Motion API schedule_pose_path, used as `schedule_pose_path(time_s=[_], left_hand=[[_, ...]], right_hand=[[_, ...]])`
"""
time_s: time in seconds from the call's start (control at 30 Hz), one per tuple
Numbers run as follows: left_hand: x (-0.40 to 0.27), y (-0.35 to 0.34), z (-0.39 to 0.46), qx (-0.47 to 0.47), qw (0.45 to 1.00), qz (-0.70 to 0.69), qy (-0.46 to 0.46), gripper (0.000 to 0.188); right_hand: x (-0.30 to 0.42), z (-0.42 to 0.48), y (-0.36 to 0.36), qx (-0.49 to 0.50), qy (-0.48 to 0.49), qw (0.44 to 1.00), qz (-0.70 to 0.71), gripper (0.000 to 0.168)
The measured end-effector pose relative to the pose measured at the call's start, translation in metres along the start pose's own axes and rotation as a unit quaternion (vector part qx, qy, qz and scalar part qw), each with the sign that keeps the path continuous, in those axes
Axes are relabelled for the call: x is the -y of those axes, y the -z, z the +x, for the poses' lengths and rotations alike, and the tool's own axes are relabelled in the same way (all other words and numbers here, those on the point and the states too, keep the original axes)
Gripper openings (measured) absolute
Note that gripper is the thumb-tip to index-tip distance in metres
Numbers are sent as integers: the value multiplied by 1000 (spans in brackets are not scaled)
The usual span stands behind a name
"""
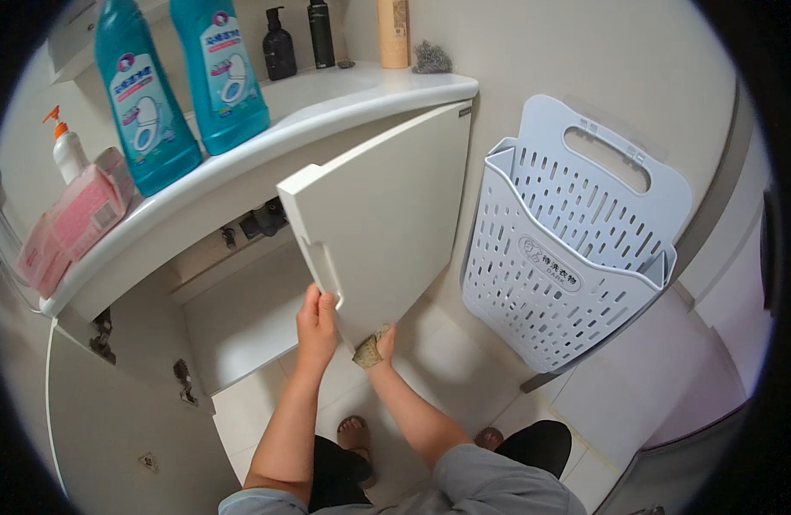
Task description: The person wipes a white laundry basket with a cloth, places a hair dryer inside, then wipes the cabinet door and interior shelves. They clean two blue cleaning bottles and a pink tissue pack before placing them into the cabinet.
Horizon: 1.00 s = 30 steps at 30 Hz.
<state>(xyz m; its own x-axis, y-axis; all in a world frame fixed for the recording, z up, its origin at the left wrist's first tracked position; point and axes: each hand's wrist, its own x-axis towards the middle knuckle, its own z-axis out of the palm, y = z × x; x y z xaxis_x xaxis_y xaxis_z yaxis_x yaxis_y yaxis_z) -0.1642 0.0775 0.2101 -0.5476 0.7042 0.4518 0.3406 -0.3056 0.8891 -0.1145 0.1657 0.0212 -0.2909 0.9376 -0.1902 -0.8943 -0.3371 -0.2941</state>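
The white right-hand door (395,212) of a bathroom vanity cabinet stands swung out from its frame. My left hand (317,328) grips the free edge of that door, by its recessed handle. At the door's lower corner, my right hand (387,346) holds a folded patterned greenish cloth (368,352) against the edge; its fingers are partly hidden. The left-hand cabinet door (125,412) is also swung out, with metal hinges (184,383) visible. Behind the doors shows the white cabinet floor (247,315), with dark pipe fittings (263,221) at the back.
Two teal toilet-cleaner bottles (147,109) stand on the washbasin's front rim (344,122), beside a pink tissue pack (80,225) and a white pump bottle (68,151). Black bottles (279,48) and a steel scourer (432,58) sit behind. A perforated laundry basket (563,244) hangs on the right wall.
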Motion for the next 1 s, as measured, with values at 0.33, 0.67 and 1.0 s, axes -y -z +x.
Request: schedule_pose_path(time_s=[0.33, 0.67, 1.0], left_hand=[[-19, -16, -28, 16, 1000, 11, 4, 27], [-38, -36, -69, 132, 987, -87, 3, 41], [-49, -58, -97, 317, 935, -92, -129, 67]], right_hand=[[13, -105, 15, -158, -136, 934, -289, 48], [101, -199, -74, 66, 162, 875, -451, 22], [157, -219, -120, 53, 359, 844, -394, 34]])
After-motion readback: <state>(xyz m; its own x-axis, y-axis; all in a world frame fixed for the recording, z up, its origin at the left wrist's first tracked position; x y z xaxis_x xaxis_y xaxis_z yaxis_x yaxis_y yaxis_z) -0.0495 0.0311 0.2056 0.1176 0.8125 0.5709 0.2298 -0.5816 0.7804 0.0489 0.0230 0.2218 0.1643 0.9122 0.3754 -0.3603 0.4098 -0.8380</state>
